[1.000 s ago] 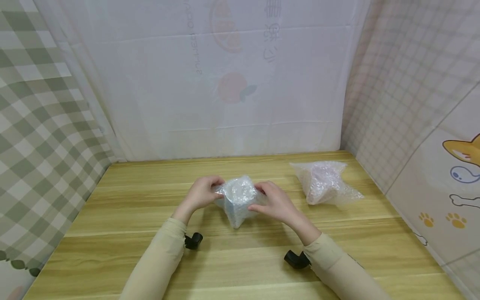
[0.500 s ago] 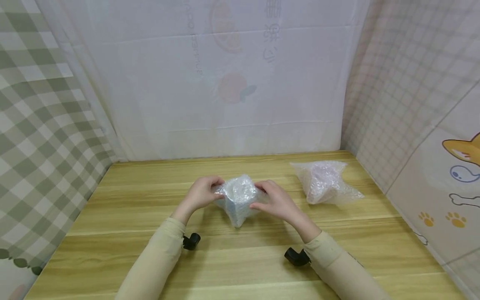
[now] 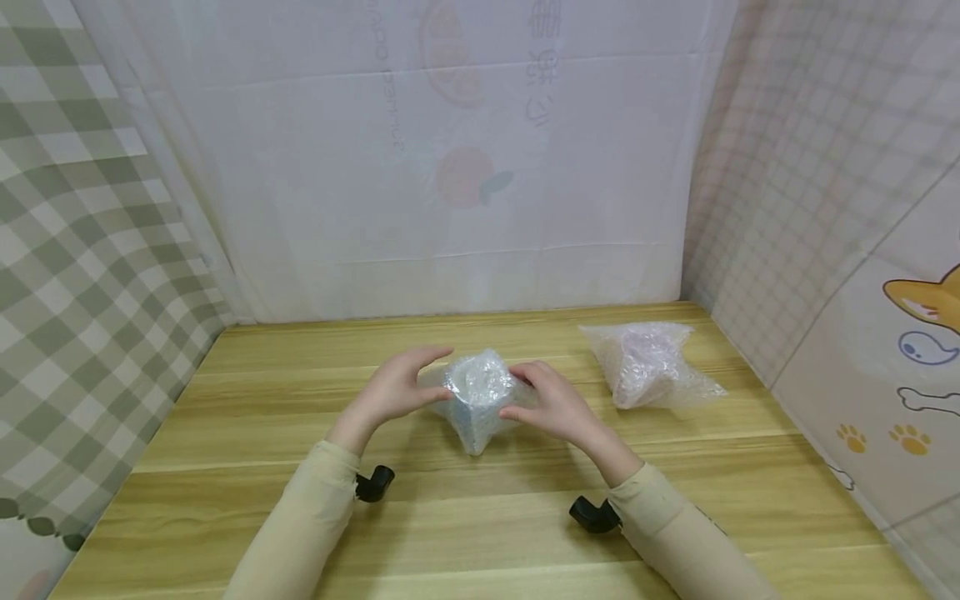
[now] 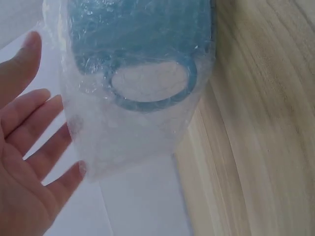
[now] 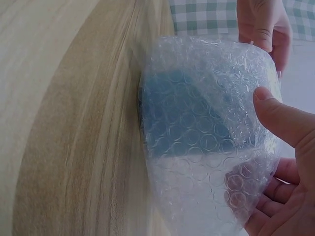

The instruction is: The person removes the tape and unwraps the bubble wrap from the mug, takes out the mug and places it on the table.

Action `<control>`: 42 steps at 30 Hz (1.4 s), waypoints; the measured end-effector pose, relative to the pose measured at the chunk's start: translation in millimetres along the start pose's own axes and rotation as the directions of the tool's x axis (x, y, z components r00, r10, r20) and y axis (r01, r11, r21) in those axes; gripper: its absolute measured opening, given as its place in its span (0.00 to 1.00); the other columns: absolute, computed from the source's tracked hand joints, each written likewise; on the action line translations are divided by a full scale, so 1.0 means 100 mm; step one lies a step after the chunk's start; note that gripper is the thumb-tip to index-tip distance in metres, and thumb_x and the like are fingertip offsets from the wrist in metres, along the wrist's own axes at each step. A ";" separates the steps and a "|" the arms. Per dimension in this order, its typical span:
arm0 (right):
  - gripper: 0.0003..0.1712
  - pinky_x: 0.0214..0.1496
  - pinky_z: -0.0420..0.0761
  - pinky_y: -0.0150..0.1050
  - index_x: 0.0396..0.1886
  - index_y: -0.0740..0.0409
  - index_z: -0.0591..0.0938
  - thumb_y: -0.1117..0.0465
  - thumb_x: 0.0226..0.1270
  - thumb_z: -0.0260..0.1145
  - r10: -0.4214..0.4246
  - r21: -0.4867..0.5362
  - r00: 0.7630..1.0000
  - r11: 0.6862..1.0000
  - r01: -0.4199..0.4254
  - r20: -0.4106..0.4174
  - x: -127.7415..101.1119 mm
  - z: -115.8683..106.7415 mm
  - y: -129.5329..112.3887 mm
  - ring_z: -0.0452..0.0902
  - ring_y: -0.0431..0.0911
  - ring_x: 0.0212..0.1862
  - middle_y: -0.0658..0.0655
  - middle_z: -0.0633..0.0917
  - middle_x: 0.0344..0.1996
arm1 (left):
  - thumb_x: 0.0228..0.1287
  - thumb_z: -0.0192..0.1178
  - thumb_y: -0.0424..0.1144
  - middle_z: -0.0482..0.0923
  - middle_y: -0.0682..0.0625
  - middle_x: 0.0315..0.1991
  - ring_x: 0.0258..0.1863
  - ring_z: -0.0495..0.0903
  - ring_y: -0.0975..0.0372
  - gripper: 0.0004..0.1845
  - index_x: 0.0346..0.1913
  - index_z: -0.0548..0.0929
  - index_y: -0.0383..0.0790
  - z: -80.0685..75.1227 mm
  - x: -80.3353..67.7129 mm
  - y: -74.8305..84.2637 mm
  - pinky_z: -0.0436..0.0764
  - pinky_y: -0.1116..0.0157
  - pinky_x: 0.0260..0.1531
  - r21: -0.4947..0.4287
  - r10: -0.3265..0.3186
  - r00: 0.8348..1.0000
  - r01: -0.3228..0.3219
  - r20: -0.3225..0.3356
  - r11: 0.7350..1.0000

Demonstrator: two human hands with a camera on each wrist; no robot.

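Observation:
A light blue mug in a bubble-wrap bag (image 3: 477,400) stands on the wooden table between my hands. Its loop handle (image 4: 193,78) shows through the clear wrap in the left wrist view. Just left of the bag, my left hand (image 3: 393,387) has its fingers spread and loosely extended, with fingertips at or very near the wrap's edge. My right hand (image 3: 553,406) holds the right side of the bag, thumb (image 5: 275,113) on the near face and fingers behind the wrap.
Another bubble-wrapped bundle (image 3: 648,367), pinkish inside, lies at the back right of the table (image 3: 480,533). Black curved pieces (image 3: 595,515) sit at both wrists. A white curtain (image 3: 300,183) hangs behind, with patterned cloth on both sides.
My left hand has let go of the wrap, opened its fingers and shifted slightly left. My right hand and the wrapped mug have stayed nearly still.

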State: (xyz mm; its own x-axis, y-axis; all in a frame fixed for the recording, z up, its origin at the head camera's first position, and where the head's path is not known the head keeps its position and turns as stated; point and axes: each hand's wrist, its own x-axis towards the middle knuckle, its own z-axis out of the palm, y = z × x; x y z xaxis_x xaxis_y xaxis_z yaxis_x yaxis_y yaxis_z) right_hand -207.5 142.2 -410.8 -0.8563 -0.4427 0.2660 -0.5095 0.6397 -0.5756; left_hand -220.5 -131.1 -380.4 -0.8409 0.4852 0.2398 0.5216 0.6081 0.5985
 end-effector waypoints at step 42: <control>0.38 0.60 0.76 0.51 0.61 0.69 0.76 0.51 0.56 0.78 -0.003 -0.063 0.999 0.998 0.006 0.054 0.05 -0.06 -0.01 0.76 0.56 0.57 0.65 0.80 0.55 | 0.48 0.76 0.28 0.84 0.45 0.50 0.52 0.83 0.53 0.23 0.51 0.86 0.36 0.12 0.02 0.01 0.80 0.60 0.54 0.419 0.578 0.813 -0.551 0.074 0.722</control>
State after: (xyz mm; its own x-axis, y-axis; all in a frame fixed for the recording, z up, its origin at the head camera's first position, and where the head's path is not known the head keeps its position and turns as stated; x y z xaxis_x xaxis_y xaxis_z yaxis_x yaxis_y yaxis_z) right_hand -211.7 143.3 -404.8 -0.8491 -0.4778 0.2252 -0.5190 0.6754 -0.5239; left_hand -220.3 -121.9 -389.0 -0.3715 0.7923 0.4840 0.9004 0.4346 -0.0203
